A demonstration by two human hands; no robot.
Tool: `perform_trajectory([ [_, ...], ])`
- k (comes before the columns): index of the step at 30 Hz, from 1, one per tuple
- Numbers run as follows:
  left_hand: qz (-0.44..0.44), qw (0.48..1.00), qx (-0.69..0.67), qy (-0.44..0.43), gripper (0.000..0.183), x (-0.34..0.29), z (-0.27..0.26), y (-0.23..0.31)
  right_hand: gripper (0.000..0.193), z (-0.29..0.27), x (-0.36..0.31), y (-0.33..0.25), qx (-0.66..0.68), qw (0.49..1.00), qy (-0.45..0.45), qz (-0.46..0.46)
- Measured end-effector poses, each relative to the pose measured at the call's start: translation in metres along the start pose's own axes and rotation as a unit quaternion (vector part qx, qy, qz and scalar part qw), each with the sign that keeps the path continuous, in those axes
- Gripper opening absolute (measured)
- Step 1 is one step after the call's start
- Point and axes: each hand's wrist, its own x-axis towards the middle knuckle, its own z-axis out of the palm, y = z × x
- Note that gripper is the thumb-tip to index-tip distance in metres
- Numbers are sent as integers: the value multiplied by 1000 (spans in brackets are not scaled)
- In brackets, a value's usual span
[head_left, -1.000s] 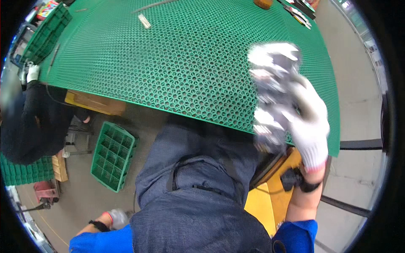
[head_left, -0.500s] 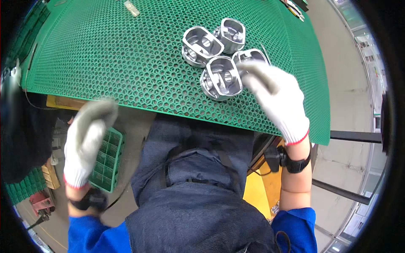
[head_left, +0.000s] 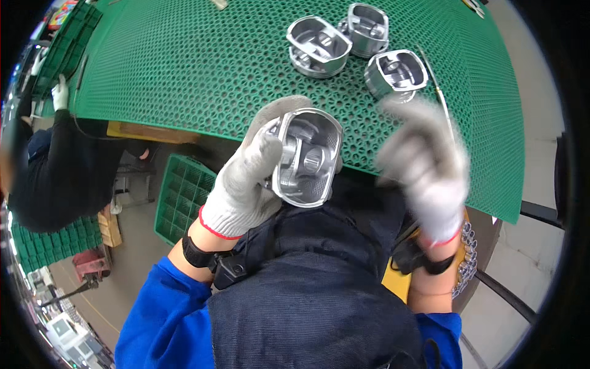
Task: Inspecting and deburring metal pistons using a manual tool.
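My left hand (head_left: pixel 239 181), in a white glove with grey palm, is closed around a silver metal piston (head_left: pixel 302 165) just off the table's near edge. The piston's hollow side faces up and shows the inner walls and pin bosses. To the right, my gloved right hand (head_left: pixel 427 169) is smeared by motion, apart from that piston, so its fingers cannot be read. Beyond the hands stand a left piston (head_left: pixel 318 50), a far piston (head_left: pixel 367 31) and a right piston (head_left: pixel 396 75), all hollow side up. My right hand is nearest to the right one.
Green perforated matting (head_left: pixel 178 74) covers the table. A thin rod-like tool (head_left: pixel 441 101) lies right of the pistons. Below the table's left edge is a green divided crate (head_left: pixel 178 197). Metal rings (head_left: pixel 468 258) hang at lower right. A co-worker (head_left: pixel 55 172) is at far left.
My left hand has come in from the left and now holds the front piston, which has left the table. My right hand has drawn back toward me. The view has shifted.
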Motion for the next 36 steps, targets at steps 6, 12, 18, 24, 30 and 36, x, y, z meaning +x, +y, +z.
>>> perform_trajectory([
  [6,-58,978,-163,-119,68,-3,-7,30,30,-93,29,94,-458,880,110,60],
  [12,72,981,-166,-76,74,-16,17,47,35,-88,20,98,-587,807,51,36],
  [18,-36,953,-301,13,71,-26,15,8,43,-77,-43,32,-175,960,128,174],
  [24,-53,977,-193,-70,72,-27,20,-5,38,-5,-98,-17,-124,986,-103,35],
  [30,-67,986,-138,-68,75,-33,14,5,35,17,-76,-14,-121,991,-57,-19],
  [36,-28,974,-174,-143,77,-22,5,3,31,24,-64,-12,-141,990,-16,-24],
])
